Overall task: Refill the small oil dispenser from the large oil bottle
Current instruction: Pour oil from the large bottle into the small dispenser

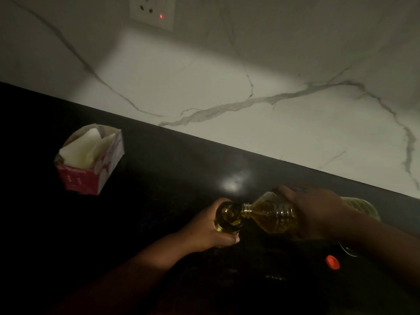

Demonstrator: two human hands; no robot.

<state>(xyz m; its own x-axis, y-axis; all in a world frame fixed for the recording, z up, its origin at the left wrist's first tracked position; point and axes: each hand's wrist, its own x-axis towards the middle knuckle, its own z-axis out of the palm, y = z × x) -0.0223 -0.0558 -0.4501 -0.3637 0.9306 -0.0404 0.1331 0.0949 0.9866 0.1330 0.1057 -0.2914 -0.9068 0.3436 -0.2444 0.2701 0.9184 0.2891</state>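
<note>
The large oil bottle (pixel 275 214), clear plastic with golden oil, lies tipped nearly level, its open neck pointing left over the mouth of the small oil dispenser (pixel 227 218). Oil shows inside the dispenser's round opening. My right hand (pixel 318 212) grips the big bottle around its ribbed shoulder from above. My left hand (pixel 204 230) wraps round the dispenser's body and holds it upright on the black counter (pixel 159 178). An orange-red cap (pixel 332 262) lies on the counter below my right forearm.
A pink open tissue box (pixel 91 160) with white paper stands at the left on the counter. A white marble backsplash (pixel 250 87) runs behind, with a wall socket (pixel 152 12) high up. A small shiny object (pixel 347 250) lies near the cap.
</note>
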